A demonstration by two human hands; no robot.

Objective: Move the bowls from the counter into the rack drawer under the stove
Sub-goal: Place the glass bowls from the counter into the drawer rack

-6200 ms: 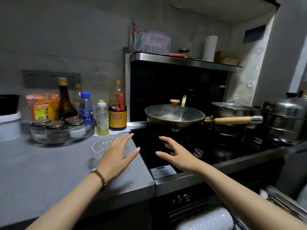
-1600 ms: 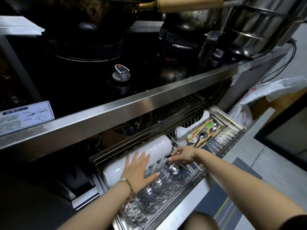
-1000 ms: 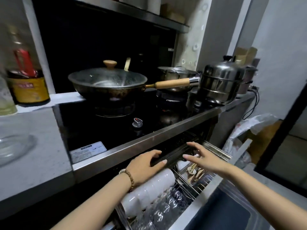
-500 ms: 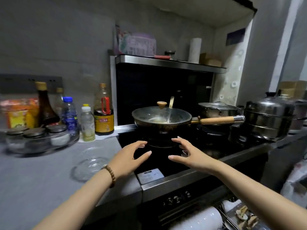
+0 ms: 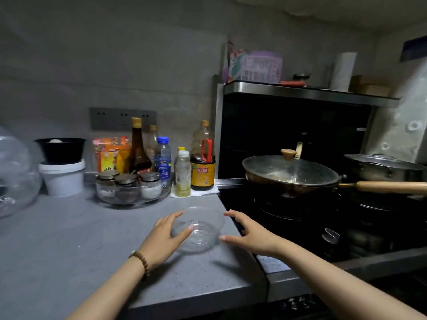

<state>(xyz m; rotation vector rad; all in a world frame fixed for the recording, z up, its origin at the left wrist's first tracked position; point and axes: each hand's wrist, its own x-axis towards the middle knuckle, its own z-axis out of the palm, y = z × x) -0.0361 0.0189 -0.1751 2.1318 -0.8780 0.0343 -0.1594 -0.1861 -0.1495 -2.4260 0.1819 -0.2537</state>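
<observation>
A clear glass bowl (image 5: 201, 229) stands upright on the grey counter (image 5: 69, 245), close to the counter's right end beside the stove. My left hand (image 5: 165, 239) is at the bowl's left rim with fingers spread, its thumb over the rim. My right hand (image 5: 250, 234) hovers open just right of the bowl, fingers curved toward it, a small gap showing. Neither hand has closed on the bowl. The rack drawer under the stove is out of view.
Behind the bowl stand a glass tray of spice jars (image 5: 132, 190), several bottles (image 5: 202, 158) and a white tub (image 5: 62, 176). A large clear glass vessel (image 5: 13, 172) is at far left. A lidded wok (image 5: 291, 174) with a wooden handle sits on the stove (image 5: 300, 227).
I was at the open rack drawer with both hands, then rose to the counter. In the last half second both hands moved left to either side of the glass bowl.
</observation>
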